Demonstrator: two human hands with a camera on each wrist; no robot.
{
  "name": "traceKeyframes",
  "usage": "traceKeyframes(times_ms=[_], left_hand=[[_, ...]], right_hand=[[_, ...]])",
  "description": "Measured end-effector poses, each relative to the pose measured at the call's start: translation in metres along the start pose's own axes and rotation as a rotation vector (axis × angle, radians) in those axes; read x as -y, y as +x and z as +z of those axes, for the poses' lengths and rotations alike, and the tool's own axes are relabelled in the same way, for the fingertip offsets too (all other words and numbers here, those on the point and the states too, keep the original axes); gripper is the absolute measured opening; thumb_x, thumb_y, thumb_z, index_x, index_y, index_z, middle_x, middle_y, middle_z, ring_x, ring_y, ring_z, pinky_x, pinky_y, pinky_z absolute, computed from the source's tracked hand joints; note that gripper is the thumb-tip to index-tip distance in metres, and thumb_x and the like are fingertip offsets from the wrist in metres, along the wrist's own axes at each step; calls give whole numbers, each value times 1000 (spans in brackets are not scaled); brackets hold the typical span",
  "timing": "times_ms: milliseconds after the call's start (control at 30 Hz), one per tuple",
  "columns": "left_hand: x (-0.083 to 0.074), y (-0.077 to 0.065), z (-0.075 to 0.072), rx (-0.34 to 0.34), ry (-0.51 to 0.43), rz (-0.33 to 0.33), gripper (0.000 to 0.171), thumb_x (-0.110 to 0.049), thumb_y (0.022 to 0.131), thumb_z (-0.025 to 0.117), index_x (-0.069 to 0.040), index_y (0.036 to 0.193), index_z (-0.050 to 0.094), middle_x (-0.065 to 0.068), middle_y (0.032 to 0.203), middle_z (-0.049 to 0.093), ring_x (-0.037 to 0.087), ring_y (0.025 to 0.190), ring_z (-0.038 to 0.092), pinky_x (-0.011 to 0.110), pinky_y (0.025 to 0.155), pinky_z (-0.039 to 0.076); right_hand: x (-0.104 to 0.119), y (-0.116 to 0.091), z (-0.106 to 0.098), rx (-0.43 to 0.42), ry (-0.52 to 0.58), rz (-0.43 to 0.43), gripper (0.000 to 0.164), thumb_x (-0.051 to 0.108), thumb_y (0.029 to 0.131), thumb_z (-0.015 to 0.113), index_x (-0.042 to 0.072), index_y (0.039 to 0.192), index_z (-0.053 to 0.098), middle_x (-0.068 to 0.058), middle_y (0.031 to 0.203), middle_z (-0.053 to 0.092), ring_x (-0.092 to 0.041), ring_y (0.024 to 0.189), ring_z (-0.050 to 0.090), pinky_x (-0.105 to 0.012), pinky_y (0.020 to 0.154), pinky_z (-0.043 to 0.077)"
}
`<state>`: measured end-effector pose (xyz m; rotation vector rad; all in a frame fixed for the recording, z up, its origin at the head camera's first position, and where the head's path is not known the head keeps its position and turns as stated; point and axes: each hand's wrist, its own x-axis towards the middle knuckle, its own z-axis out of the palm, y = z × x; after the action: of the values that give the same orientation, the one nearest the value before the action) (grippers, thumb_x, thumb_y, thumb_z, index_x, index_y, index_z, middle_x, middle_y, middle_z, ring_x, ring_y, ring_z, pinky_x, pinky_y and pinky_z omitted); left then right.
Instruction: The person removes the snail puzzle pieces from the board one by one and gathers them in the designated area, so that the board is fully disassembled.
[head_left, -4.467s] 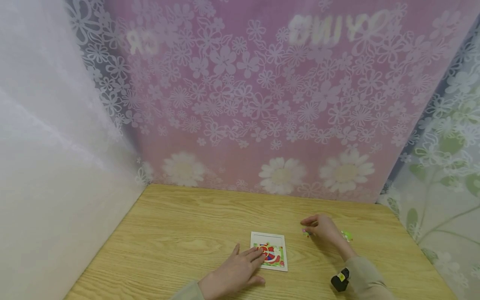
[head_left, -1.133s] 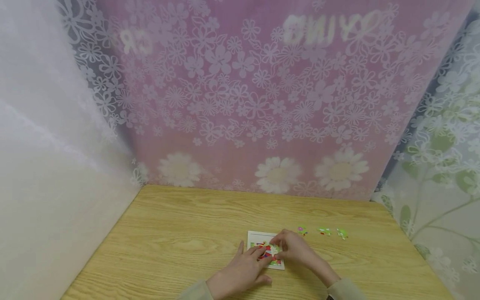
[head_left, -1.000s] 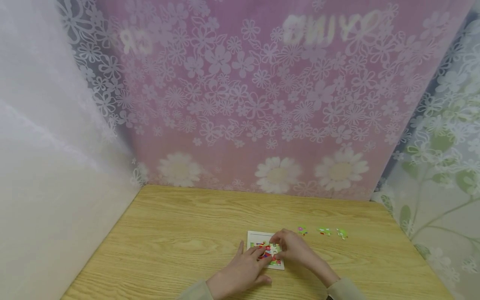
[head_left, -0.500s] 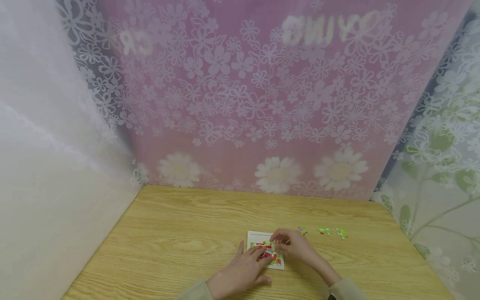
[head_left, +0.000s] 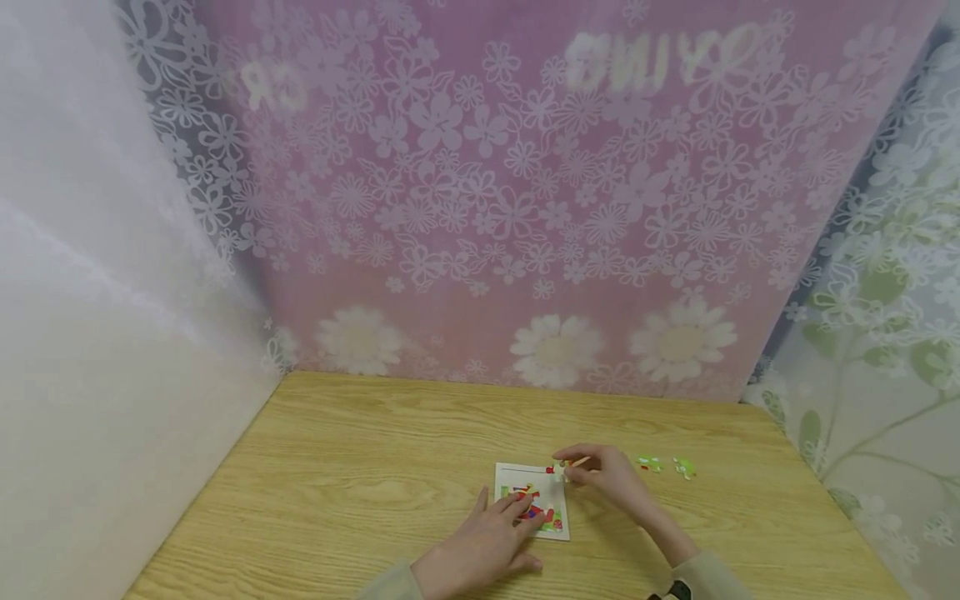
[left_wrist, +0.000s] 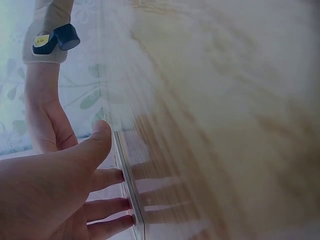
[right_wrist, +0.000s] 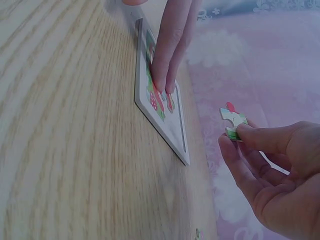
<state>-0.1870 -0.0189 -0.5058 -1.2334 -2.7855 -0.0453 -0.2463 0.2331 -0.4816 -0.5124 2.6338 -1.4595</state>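
The puzzle piece point(right_wrist: 234, 120) is located between the thumb and index finger of the right grip point(head_left: 603, 477), raised above the table. It is white with a red knob and a green edge, and a rounded notch is cut into one side. The right grip is narrow, pinching the piece at its green end; the other fingers are bent behind it.

To the left of the right grip, and lower, lies the puzzle board point(head_left: 551, 500), a white-framed square flat on the table. In the head view the held piece overlaps the board's far right corner; the right wrist view shows the two apart. The board carries a partial coloured picture, chiefly red and green, with bare white backing on the side nearest the right grip.

The left grip point(head_left: 483, 537) is wide, its fingers extended and resting on the picture. Part of the picture is hidden beneath them.

To the right of the right grip lie two loose pieces, a nearer one point(head_left: 648, 463) and a farther one point(head_left: 684, 467), mainly green, near each other on the wood-grain table point(head_left: 375, 467). Beyond both grips hangs a pink floral curtain point(head_left: 480, 208). A wrist camera point(left_wrist: 55, 39) with a yellow label sits behind the right grip, at the sleeve point(left_wrist: 50, 15).
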Motion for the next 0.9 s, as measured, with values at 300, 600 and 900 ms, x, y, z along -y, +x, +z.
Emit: traceKeyframes(times_ms=[300, 600, 900], left_hand=[[1, -1, 1, 0, -3, 1, 65, -64, 97, 48, -27, 151, 51, 3, 155, 47, 20, 141, 45, 61, 106, 43], [1, -1, 4, 0, -30, 7, 66, -62, 97, 48, -25, 151, 50, 5, 156, 47, 22, 142, 45, 62, 107, 41], [1, -1, 5, -1, -29, 12, 65, -61, 97, 50, -24, 151, 51, 5, 155, 47, 22, 141, 45, 62, 106, 42]], right_hand=[[-1, -11, -17, -26, 40, -8, 32, 12, 97, 69, -4, 125, 68, -24, 119, 69, -30, 90, 72, -40, 76, 61], [-17, -30, -45, -86, 30, 29, 37, 17, 96, 70, -1, 128, 67, -26, 125, 65, -26, 93, 72, -39, 81, 60], [-27, -56, -69, -156, 61, 118, 41, 15, 97, 69, -4, 133, 63, -28, 131, 61, -27, 95, 72, -38, 83, 60]])
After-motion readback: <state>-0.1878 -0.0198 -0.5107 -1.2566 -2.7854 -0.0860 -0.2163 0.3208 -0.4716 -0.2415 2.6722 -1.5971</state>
